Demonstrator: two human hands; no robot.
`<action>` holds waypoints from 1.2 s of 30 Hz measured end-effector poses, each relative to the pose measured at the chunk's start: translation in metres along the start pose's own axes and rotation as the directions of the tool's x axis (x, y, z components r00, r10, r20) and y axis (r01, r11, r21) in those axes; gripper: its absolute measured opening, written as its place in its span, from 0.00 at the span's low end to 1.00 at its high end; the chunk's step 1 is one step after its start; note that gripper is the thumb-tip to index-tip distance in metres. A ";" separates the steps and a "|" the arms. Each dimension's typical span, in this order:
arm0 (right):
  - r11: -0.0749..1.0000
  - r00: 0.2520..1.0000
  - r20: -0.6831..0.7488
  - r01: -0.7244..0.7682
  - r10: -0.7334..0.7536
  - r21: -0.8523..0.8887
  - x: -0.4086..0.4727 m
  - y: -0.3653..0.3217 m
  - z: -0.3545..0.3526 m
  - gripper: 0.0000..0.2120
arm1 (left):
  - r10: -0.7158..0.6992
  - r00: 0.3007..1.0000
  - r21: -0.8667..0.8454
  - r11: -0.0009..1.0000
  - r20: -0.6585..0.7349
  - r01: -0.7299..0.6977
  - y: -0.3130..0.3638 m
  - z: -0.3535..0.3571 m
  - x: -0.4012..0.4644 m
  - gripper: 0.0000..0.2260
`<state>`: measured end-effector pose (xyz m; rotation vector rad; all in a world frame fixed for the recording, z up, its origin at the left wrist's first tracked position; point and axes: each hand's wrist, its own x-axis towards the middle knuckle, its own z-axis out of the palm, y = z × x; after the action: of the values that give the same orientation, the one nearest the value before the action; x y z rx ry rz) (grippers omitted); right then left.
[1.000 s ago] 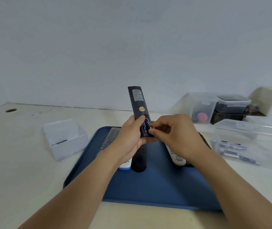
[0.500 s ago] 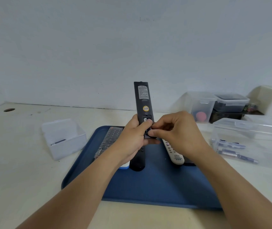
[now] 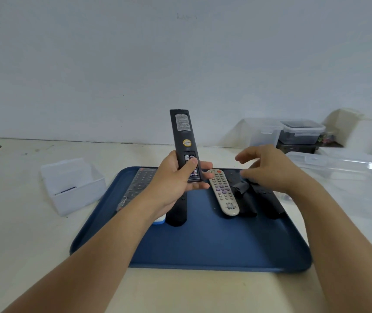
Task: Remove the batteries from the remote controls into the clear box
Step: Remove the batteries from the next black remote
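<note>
My left hand (image 3: 176,181) holds a black remote (image 3: 181,129) upright, back side facing me, thumb across its open battery compartment (image 3: 190,164), where a battery end shows. My right hand (image 3: 270,170) is blurred, off to the right over the black remotes (image 3: 248,204) on the blue tray (image 3: 203,245), fingers curled. A dark bluish blur sits under its fingertips; I cannot tell if it is a battery. The large clear box (image 3: 338,163) stands open at the right, beyond that hand.
On the tray lie a white remote (image 3: 223,193), a remote in a plastic sleeve (image 3: 135,188) and another black remote (image 3: 177,211). A small clear box (image 3: 72,184) stands left of the tray. Lidded containers (image 3: 300,132) are stacked at the back right by the wall.
My right hand has left the battery compartment and swung right, over the tray's right side. The held remote stays upright in my left hand, whose thumb now covers the compartment.
</note>
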<state>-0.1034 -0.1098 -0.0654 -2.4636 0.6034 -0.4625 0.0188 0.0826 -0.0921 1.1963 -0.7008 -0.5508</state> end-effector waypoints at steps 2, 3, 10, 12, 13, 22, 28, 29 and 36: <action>0.998 0.994 0.113 0.018 -0.011 -0.067 -0.003 0.001 0.000 0.20 | -0.017 1.000 -0.013 1.000 -0.018 0.017 0.001 -0.001 0.000 0.07; 0.991 0.987 0.161 0.035 -0.014 -0.128 -0.003 0.002 0.002 0.21 | -0.028 0.999 -0.030 0.999 -0.025 0.027 0.001 -0.002 0.001 0.08; 0.966 0.968 0.246 0.106 -0.047 -0.235 0.001 0.006 0.004 0.20 | -0.143 0.990 -0.236 0.962 0.002 0.140 0.007 -0.002 0.002 0.12; 0.968 0.968 0.245 0.111 -0.054 -0.226 0.000 0.007 0.003 0.19 | -0.151 0.989 -0.245 0.958 0.007 0.148 0.006 -0.003 0.001 0.13; 0.969 0.969 0.239 0.111 -0.057 -0.220 0.000 0.007 0.003 0.18 | -0.155 0.988 -0.244 0.958 0.009 0.152 0.006 -0.003 0.001 0.14; 0.969 0.990 0.014 0.133 -0.139 0.209 -0.015 -0.022 -0.019 0.09 | -0.151 0.989 -0.229 0.962 0.001 0.147 0.003 -0.004 0.003 0.16; 0.674 0.991 0.130 -0.081 -0.022 0.734 -0.025 -0.064 0.037 0.11 | -0.119 0.992 -0.249 0.961 0.033 0.124 0.001 0.001 0.004 0.16; 0.633 0.990 0.137 -0.122 0.025 0.764 -0.024 -0.065 0.042 0.12 | -0.112 0.993 -0.237 0.965 0.032 0.116 0.000 0.001 0.004 0.16; 0.526 0.974 0.158 -0.222 0.164 0.821 -0.020 -0.057 0.044 0.15 | -0.082 0.995 -0.226 0.969 0.065 0.095 -0.004 0.005 0.001 0.12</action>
<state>-0.0822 -0.0381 -0.0701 -1.4459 0.4621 -0.4408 0.0163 0.0776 -0.0946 1.0023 -0.6145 -0.7220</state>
